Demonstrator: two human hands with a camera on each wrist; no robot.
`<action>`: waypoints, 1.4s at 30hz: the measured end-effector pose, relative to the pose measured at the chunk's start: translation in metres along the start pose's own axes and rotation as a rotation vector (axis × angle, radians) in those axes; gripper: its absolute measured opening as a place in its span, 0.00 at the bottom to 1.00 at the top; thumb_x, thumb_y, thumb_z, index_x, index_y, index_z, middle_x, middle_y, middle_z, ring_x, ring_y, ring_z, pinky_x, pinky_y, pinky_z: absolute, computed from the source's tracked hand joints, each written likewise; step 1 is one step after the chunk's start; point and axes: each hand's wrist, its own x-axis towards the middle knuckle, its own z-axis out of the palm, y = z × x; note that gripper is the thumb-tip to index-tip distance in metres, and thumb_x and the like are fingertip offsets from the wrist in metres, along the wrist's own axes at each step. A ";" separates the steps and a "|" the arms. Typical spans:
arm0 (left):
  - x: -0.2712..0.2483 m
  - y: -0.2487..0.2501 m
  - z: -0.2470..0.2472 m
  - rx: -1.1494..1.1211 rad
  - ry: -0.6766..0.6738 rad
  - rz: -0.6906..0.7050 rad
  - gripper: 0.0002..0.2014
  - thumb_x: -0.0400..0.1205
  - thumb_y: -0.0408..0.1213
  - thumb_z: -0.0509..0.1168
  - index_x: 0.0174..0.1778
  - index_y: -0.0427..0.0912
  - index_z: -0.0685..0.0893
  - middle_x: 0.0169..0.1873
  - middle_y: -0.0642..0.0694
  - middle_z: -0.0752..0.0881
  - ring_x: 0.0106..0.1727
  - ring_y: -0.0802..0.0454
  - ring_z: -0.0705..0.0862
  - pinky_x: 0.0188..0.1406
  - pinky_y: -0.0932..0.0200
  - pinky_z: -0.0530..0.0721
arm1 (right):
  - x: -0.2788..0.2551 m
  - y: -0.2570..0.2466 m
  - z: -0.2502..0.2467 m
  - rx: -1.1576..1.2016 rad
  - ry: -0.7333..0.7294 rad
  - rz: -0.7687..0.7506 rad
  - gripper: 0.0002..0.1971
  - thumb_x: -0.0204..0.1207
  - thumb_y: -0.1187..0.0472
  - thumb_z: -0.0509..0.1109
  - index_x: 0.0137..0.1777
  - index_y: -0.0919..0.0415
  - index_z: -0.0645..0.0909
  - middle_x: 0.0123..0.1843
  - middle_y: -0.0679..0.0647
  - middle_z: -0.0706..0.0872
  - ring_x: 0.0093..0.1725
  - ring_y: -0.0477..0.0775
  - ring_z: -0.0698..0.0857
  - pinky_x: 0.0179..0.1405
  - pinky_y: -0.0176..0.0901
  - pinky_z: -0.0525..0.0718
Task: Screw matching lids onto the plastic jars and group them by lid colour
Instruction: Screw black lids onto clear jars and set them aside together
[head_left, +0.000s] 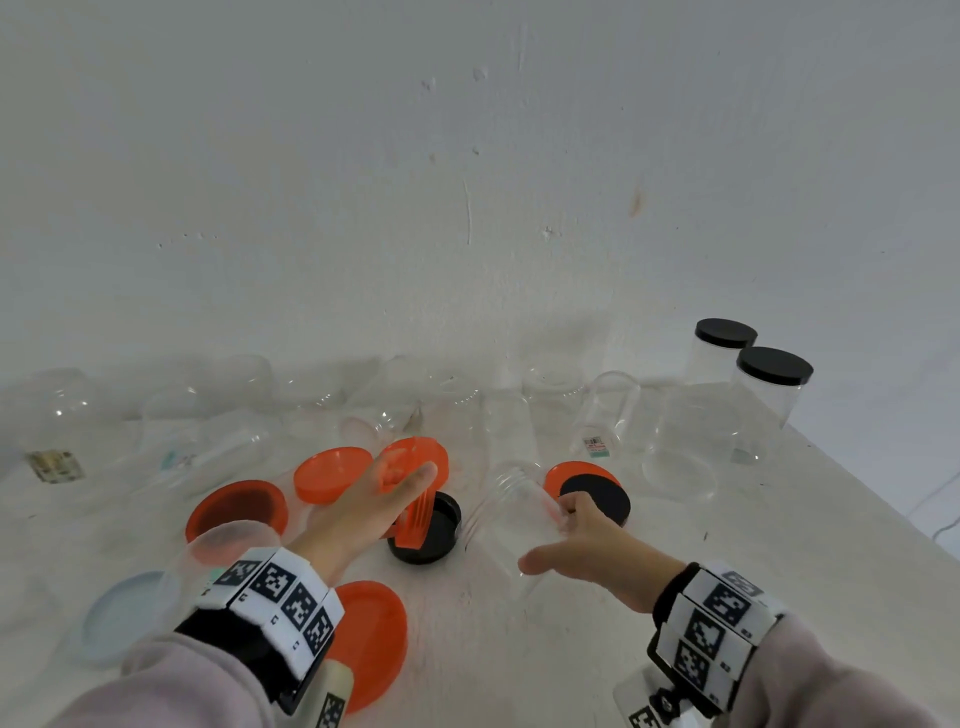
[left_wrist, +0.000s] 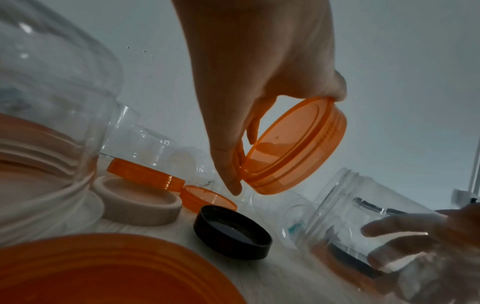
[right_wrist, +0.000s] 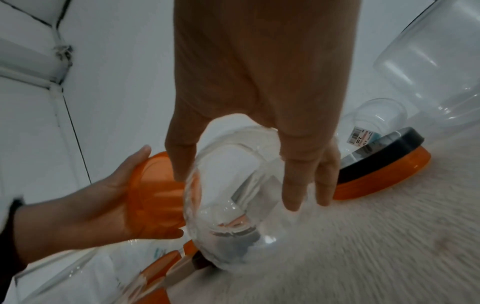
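My left hand (head_left: 387, 499) pinches an orange lid (head_left: 418, 514) by its rim and holds it on edge in the air, above an upturned black lid (head_left: 434, 530) on the white table. The left wrist view shows thumb and fingers clamped on the orange lid (left_wrist: 293, 148). To its right, my right hand (head_left: 587, 540) grips a clear lidless jar (head_left: 506, 519), tilted with its mouth toward the orange lid. In the right wrist view my fingers (right_wrist: 293, 185) wrap over the jar (right_wrist: 228, 195), and the orange lid (right_wrist: 158, 195) is close to the jar's mouth.
Two black-lidded jars (head_left: 774, 384) stand at the back right near the table edge (head_left: 857, 483). A black lid lies on an orange lid (head_left: 595, 491). Other orange lids (head_left: 236, 509) and a pale blue lid (head_left: 124, 618) lie left. Several open clear jars (head_left: 608, 410) line the wall.
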 end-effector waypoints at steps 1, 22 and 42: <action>0.000 0.000 0.001 0.010 -0.004 0.003 0.47 0.64 0.73 0.59 0.80 0.58 0.61 0.56 0.62 0.78 0.54 0.60 0.79 0.57 0.58 0.82 | 0.003 0.001 0.003 -0.015 -0.001 -0.001 0.54 0.49 0.48 0.84 0.75 0.50 0.59 0.61 0.48 0.69 0.60 0.51 0.75 0.55 0.40 0.81; 0.008 0.018 0.066 0.761 -0.129 0.274 0.53 0.68 0.72 0.67 0.83 0.50 0.54 0.79 0.53 0.59 0.79 0.52 0.59 0.76 0.53 0.61 | 0.007 0.011 0.000 -0.131 -0.212 -0.189 0.54 0.62 0.58 0.86 0.80 0.45 0.53 0.68 0.38 0.74 0.68 0.40 0.72 0.61 0.32 0.72; 0.002 -0.021 0.053 0.241 -0.293 0.026 0.68 0.65 0.45 0.83 0.82 0.56 0.31 0.72 0.59 0.58 0.70 0.61 0.64 0.67 0.64 0.66 | 0.002 -0.028 -0.019 -0.386 -0.254 -0.308 0.60 0.56 0.44 0.85 0.82 0.36 0.47 0.78 0.37 0.57 0.74 0.44 0.63 0.71 0.42 0.67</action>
